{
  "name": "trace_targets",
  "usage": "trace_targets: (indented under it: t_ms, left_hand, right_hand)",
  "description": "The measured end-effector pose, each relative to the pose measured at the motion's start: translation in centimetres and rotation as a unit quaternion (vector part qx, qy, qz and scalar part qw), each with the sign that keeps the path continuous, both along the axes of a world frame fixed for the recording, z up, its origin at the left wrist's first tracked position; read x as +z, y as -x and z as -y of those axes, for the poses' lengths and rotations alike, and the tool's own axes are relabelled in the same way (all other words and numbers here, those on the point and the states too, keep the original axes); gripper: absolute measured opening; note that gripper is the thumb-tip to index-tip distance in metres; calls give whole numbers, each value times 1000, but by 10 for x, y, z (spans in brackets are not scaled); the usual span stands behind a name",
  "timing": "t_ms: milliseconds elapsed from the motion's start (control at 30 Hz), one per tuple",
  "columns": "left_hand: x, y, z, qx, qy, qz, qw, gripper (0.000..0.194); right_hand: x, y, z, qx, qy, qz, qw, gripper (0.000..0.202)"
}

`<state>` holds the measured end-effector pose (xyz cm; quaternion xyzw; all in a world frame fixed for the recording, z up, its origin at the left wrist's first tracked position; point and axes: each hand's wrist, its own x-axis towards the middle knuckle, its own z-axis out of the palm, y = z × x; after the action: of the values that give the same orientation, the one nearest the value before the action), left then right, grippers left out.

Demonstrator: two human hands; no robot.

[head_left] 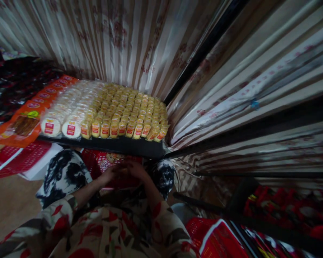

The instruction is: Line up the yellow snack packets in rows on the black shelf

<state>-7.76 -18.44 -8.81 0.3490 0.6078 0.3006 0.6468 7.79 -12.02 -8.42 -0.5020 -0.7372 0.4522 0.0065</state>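
My left hand (111,174) and my right hand (135,169) are close together, low between my knees and over a red basket (95,159) with packets in it. A small yellow-brown snack packet (122,172) shows dimly between them, and the fingers of both hands are curled round it. Blur and poor light hide the fingertips. Just beyond the hands, rows of small yellow wrapped snacks (121,111) with red labels stand on a black shelf (118,145). To their left are rows of round white wrapped snacks (71,129).
An orange snack bag (29,114) and dark shiny packets (13,86) lie on the left of the shelf. Another red basket (16,159) is below them. Striped curtains (110,39) hang behind. Red baskets (220,240) and a dark rail (247,143) are at the right.
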Motion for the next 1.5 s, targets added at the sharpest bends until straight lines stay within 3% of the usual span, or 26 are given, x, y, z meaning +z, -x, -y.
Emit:
trace_targets:
  t_ms: [167, 300, 400, 567, 733, 900, 1033, 1167, 1333, 1500]
  left_hand:
    - [16, 17, 5, 71, 28, 38, 996, 40]
    - [28, 23, 9, 92, 24, 73, 993, 38]
    - [37, 23, 11, 90, 0, 80, 993, 38]
    - [53, 26, 7, -10, -57, 14, 998, 36]
    - [78, 25, -11, -104, -158, -88, 978, 39]
    - [95, 6, -29, -94, -210, -125, 965, 35]
    - [96, -12, -51, -14, -243, -182, 953, 30]
    - [101, -32, -78, 52, -267, -301, 914, 27]
    - [108, -56, -104, 58, -251, -371, 892, 33]
    - [105, -72, -116, 61, -269, -387, 880, 34]
  right_hand:
    - [5, -1, 9, -92, 25, -96, 991, 30]
    - [9, 4, 19, -192, 83, -247, 946, 33]
    - [18, 6, 23, -218, 84, -265, 936, 34]
    - [43, 5, 23, -210, 60, -290, 932, 33]
    - [65, -2, 17, -164, 67, -351, 920, 29]
    - [77, -4, 4, -211, -13, -346, 914, 36]
    - [83, -4, 0, -292, -157, -304, 893, 37]
    - [86, -4, 0, -299, -262, -258, 881, 29]
    - [81, -8, -10, -295, -331, -217, 870, 31]
    - [71, -13, -28, -318, -361, -199, 854, 37]
